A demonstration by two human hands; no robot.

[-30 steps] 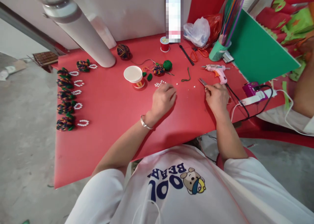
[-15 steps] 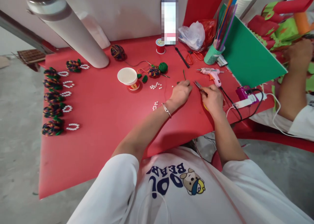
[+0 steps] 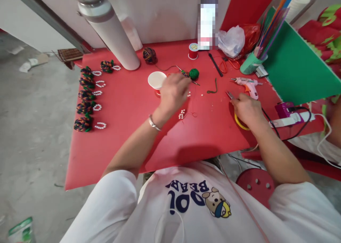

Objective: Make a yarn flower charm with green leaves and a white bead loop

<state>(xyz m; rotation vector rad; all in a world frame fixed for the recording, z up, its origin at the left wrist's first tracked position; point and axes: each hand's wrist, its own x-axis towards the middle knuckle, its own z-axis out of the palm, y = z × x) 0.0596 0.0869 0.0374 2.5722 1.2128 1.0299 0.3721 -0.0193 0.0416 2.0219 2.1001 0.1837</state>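
Observation:
My right hand [image 3: 246, 108] is closed around a pair of scissors [image 3: 229, 95], their blades pointing left and away from me. A yellow curved rim [image 3: 241, 124] shows beneath that hand. My left hand [image 3: 174, 92] is just right of the white paper cup [image 3: 157, 80], with bent fingers that are partly hidden. It covers some of the area by the multicoloured knitted piece [image 3: 184, 73] and the green yarn ball [image 3: 194, 74]. White beads [image 3: 181, 114] lie in a small cluster closer to me. A short green yarn strand [image 3: 213, 90] rests between my hands.
Several yarn bundles [image 3: 85, 106] with bead loops [image 3: 100, 125] line the table's left side. At the right are a pink glue gun [image 3: 249, 86], a green pen cup [image 3: 250, 63] and a power strip [image 3: 290, 119]. A thread spool [image 3: 193, 51] stands by the phone [image 3: 207, 24].
My left hand has moved left, away from the scissors, to beside the paper cup. The green strand now lies loose on the table. The view has shifted leftward.

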